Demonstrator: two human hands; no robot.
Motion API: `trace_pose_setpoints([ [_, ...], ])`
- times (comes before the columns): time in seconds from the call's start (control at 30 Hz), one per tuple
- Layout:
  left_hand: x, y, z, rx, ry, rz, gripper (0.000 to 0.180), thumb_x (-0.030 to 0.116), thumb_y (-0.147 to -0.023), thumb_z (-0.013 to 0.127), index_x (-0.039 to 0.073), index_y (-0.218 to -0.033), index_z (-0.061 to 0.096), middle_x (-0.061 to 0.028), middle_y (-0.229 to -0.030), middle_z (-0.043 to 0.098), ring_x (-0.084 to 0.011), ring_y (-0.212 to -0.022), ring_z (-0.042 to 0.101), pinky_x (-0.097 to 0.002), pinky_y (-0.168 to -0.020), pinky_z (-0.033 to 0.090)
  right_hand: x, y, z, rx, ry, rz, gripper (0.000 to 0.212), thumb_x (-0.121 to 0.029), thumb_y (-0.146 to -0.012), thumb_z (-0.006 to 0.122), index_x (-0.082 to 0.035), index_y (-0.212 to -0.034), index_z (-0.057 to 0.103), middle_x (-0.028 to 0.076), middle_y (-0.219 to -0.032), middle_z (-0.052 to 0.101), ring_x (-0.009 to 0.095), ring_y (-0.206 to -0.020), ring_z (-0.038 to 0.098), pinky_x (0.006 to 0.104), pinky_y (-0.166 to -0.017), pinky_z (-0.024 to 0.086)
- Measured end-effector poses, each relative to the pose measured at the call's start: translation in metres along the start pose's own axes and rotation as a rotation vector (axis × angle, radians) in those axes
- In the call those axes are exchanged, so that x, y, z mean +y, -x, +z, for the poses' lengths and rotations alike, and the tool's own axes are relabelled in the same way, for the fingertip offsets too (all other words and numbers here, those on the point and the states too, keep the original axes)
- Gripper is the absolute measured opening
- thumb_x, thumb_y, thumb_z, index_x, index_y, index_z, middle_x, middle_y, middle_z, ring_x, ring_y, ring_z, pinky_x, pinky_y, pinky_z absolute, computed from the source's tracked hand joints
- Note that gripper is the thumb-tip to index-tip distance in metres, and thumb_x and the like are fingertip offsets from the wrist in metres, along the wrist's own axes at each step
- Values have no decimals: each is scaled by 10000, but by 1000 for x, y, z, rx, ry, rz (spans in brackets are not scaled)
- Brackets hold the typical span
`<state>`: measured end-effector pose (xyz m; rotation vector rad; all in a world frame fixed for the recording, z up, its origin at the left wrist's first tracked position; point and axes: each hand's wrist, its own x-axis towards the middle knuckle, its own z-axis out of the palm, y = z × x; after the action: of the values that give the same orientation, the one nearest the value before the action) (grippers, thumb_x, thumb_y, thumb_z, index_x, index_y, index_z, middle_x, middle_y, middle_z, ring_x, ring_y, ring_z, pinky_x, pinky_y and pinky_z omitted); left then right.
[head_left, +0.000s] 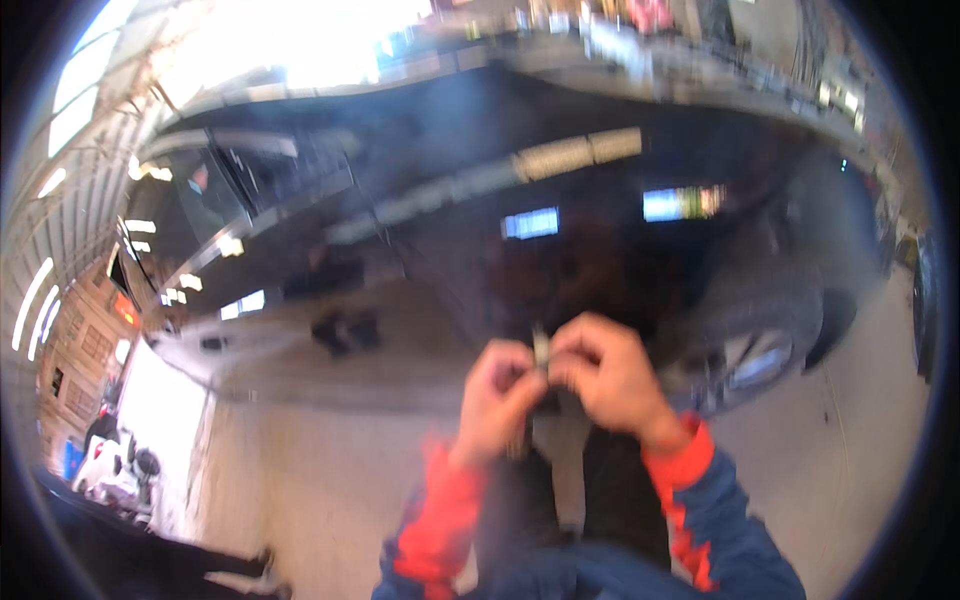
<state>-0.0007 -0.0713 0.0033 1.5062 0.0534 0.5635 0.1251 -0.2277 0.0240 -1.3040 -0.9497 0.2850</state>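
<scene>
Left grip (494, 400), right grip (608, 378) close together, fingertips (560, 366) pinched, forearms (735, 515) forward

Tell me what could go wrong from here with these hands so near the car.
The small pale item, pinched between the left grip and right grip, might slip and drop to the floor. A knuckle or the item could also mark the glossy dark car, which looks close by.

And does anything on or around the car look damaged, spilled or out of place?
Nothing stands out: bright patches on the dark car look like reflections, and the left hand and right hand meet at a small pale piece. Blur could hide fine scratches.
</scene>
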Motion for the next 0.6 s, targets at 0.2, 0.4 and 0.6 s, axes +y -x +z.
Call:
trace_pose_setpoints([
  [0.2,13,5,1,94,30,-230,260,117,-1026,777,41,-1224,628,-14,-975,682,-29,-616,568,-196,-460,413,-4,0,-1,11,-37,173,108,7,-905,808,28,-979,733,78,-886,768,96,-799,693,295,-721,558],
  [0.4,18,4,6,100,0,-190,221,83,-1013,781,56,-1184,644,0,-1003,700,-8,-615,568,-176,-448,406,-2,-1,-1,-4,-15,167,99,33,-933,797,13,-973,709,32,-848,744,62,-770,663,260,-702,548],
  [0.6,20,1,6,93,50,-152,268,78,-1019,769,89,-1226,599,7,-1051,700,7,-597,552,-163,-433,404,3,1,7,68,-161,128,157,58,-960,740,20,-1110,714,31,-966,746,81,-877,685,258,-795,566],
])
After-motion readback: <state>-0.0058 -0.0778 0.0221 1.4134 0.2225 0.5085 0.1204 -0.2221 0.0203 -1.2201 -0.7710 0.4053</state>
